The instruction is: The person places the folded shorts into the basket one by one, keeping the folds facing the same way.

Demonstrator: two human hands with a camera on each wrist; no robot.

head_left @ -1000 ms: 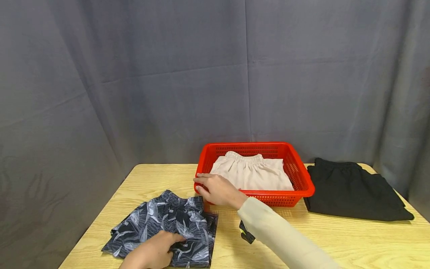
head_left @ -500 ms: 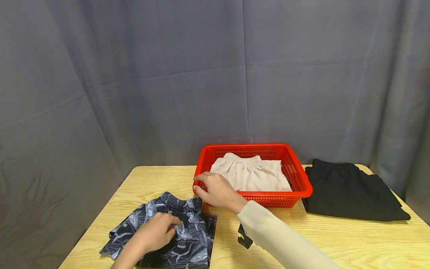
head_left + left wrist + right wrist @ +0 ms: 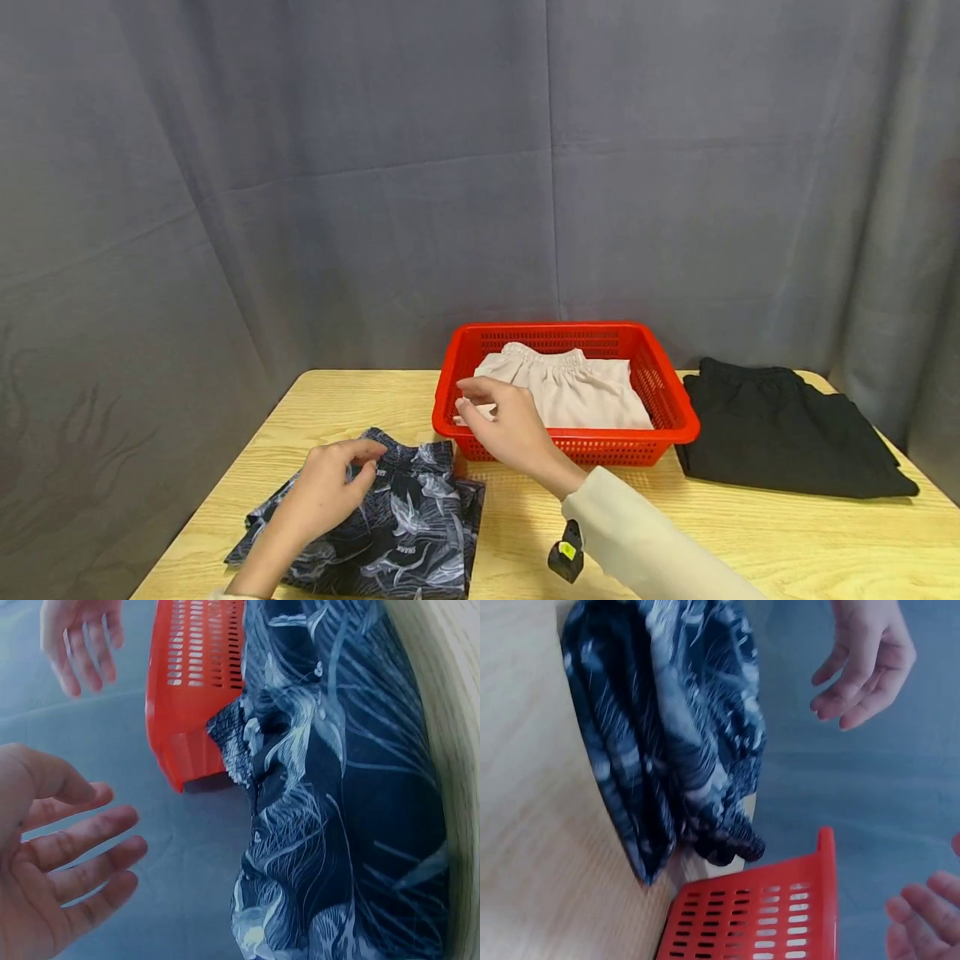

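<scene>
where perforated plastic basket [image 3: 678, 417] sits, soft patterned shorts [image 3: 405, 533]

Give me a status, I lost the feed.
Left hand open, lifted above patterned shorts. Right hand open, above red basket front rim. Nothing in the way.

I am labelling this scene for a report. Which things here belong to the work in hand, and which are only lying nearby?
In the work:
- patterned shorts, folded on the table, under the raised left hand
- red basket, right hand above its near left corner
- beige garment inside the basket

Lying about:
- black garment, right of the basket
- wooden table
</scene>
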